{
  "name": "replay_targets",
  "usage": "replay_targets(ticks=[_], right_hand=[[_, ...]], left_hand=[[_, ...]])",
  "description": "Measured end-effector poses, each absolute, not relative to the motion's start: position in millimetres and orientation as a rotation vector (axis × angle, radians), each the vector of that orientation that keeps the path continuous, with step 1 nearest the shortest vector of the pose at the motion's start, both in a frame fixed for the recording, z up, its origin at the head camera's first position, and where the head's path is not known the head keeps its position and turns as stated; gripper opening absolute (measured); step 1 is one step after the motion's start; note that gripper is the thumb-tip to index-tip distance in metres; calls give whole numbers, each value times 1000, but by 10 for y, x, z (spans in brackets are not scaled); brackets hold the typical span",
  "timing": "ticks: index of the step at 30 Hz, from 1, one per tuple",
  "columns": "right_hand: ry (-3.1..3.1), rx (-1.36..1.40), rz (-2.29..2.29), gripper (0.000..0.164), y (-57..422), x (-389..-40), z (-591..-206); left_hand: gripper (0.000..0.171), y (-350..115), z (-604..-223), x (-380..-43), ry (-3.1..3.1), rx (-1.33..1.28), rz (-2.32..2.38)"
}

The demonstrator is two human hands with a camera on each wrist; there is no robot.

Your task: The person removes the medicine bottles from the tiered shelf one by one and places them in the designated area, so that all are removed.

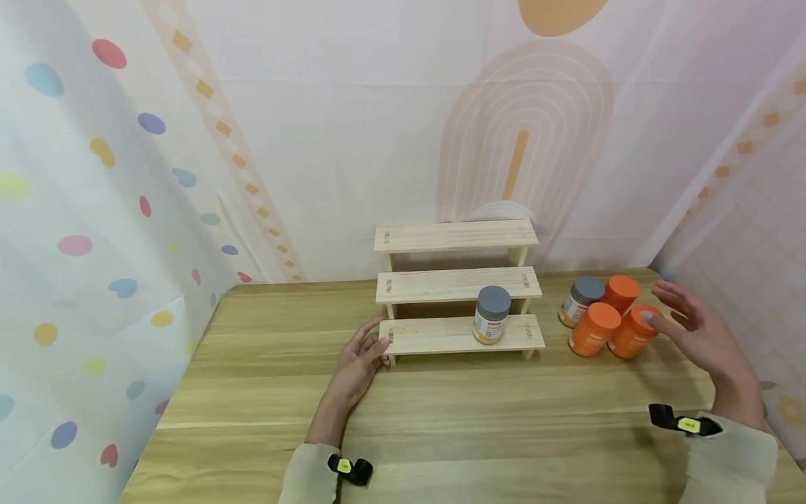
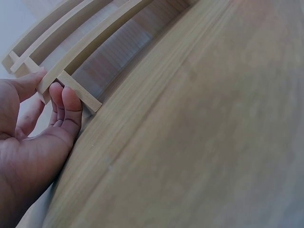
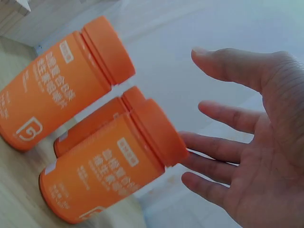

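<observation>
A three-step wooden display rack (image 1: 434, 334) stands at the back of the table. My left hand (image 1: 357, 364) pinches the left end of its lowest board, thumb on top and fingers curled underneath, as the left wrist view shows. On that board, right of its middle, stands a grey-lidded bottle (image 1: 491, 315). At the right my right hand (image 1: 699, 332) is spread beside a cluster of bottles, its thumb close to the nearest right orange bottle (image 1: 632, 332). In the right wrist view the fingers reach past the lid of an orange bottle (image 3: 114, 166), the palm holding nothing.
Grouped with that orange bottle are a front-left orange bottle (image 1: 593, 330), a back orange bottle (image 1: 622, 290) and another grey-lidded bottle (image 1: 581, 301). A patterned cloth backdrop (image 1: 340, 154) hangs behind the wooden table (image 1: 283, 336) and along its sides.
</observation>
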State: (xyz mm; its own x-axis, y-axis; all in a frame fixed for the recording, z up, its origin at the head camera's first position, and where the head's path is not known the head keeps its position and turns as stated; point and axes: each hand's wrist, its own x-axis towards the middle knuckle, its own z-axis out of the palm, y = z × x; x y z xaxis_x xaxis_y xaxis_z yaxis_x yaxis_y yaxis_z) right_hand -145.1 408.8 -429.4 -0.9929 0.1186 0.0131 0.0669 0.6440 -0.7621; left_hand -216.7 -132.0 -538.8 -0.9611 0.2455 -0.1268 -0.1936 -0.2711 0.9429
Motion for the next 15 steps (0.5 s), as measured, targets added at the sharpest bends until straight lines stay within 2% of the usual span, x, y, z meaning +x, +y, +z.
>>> replay_targets(ticks=[6,15], right_hand=[[-2748,-192,1344,78,3975,-1452,-4195],[-2622,-89,1324,79,3738,-1515,-4161]], left_hand=[[58,-1311,-5369,-2157,1698,73,2305],[56,-1312,-5378,-2166,1687,72,2314]])
